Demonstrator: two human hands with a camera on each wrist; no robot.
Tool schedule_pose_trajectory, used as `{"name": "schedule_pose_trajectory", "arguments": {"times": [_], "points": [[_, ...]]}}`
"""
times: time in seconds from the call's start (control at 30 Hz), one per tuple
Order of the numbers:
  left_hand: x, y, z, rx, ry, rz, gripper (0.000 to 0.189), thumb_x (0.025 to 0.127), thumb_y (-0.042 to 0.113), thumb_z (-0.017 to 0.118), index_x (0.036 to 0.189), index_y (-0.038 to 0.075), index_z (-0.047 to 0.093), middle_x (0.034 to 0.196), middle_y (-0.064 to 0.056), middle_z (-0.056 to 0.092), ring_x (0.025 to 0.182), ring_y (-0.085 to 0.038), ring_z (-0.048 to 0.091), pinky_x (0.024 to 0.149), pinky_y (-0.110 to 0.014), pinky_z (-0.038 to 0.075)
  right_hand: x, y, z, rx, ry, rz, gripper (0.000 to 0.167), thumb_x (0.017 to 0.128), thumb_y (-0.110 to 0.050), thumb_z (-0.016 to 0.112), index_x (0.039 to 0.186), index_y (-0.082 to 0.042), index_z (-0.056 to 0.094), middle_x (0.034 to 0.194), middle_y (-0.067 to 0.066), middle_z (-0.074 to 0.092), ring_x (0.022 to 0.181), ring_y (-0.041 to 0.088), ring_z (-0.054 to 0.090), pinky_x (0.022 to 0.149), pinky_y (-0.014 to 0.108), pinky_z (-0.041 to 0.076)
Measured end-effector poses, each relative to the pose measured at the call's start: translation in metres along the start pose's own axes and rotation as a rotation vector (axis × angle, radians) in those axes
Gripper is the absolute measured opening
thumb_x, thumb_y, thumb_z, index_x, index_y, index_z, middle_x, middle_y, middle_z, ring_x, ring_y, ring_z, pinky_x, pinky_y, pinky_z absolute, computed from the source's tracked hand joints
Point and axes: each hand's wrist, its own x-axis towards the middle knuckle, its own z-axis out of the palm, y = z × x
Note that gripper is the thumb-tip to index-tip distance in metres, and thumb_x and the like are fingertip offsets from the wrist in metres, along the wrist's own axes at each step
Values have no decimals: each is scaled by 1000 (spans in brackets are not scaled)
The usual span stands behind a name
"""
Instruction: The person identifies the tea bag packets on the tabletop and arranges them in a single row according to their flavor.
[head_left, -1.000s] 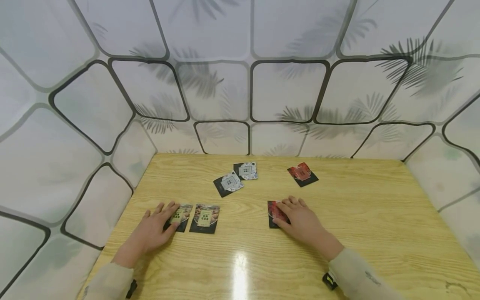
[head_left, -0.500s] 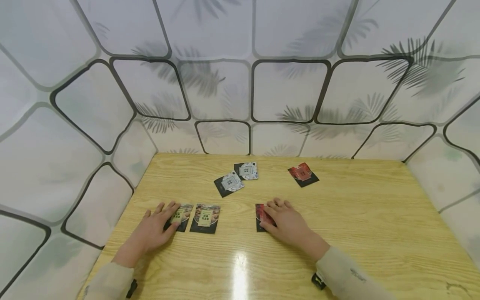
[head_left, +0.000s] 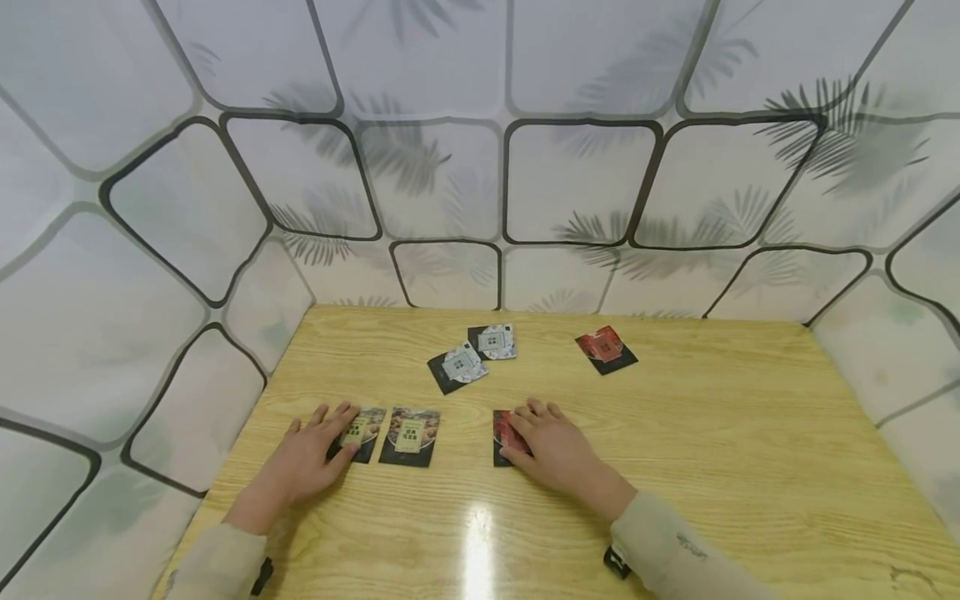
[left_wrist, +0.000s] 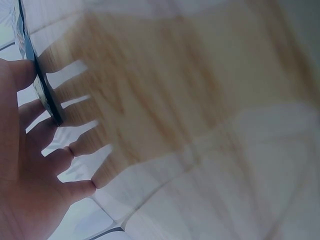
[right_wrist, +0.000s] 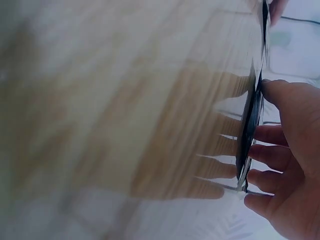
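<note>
My left hand (head_left: 303, 462) lies with its fingers extended over the left part of a small flat packet (head_left: 365, 435) with a green label and black base. A matching green-labelled packet (head_left: 409, 437) lies just right of it. Farther right, my right hand (head_left: 557, 454) rests on a red and black packet (head_left: 501, 442), covering its right half. From the left wrist view, the thumb and fingertips touch the edge-on packet (left_wrist: 47, 95). In the right wrist view, the thumb and fingers meet the dark packet (right_wrist: 248, 125) flat on the tabletop.
Behind the hands lie two grey-white packets (head_left: 457, 367), one overlapping the other's corner. Another red packet (head_left: 606, 348) lies tilted at the back right. Patterned fabric walls (head_left: 576, 183) border the wooden table (head_left: 750, 433) at the back and sides.
My right hand has slid leftward with the red packet beneath it, bringing it closer to the two green-labelled packets. The left hand has stayed in place.
</note>
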Motion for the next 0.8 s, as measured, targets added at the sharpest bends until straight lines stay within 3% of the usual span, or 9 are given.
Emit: {"name": "schedule_pose_trajectory", "arguments": {"times": [0.8], "points": [[1,0,-1,0,-6,4,59,109,38,56,160,8,47,163,-21,47,148,-57,40,109,-84,31,18,-36,2,-104,8,-74,61,104,-52,61,142,-5,65,146,17,65,147,41,51,123,57,38]]}}
